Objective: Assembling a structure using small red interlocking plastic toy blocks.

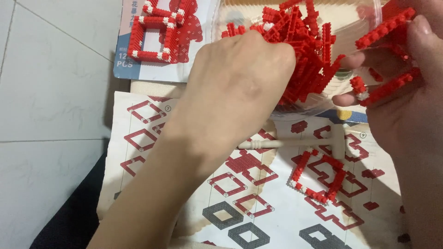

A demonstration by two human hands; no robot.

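The fingers (369, 57) of my right hand (406, 92) are closed around red brick strips (385, 28). My left hand (240, 78) digs in the clear bowl (369, 18) of bricks, grip hidden. A partly built frame (318, 177) lies on the instruction sheet (138, 184); I judge much remains.

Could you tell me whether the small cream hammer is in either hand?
No, the hammer lies on the instruction sheet, apart from both hands.
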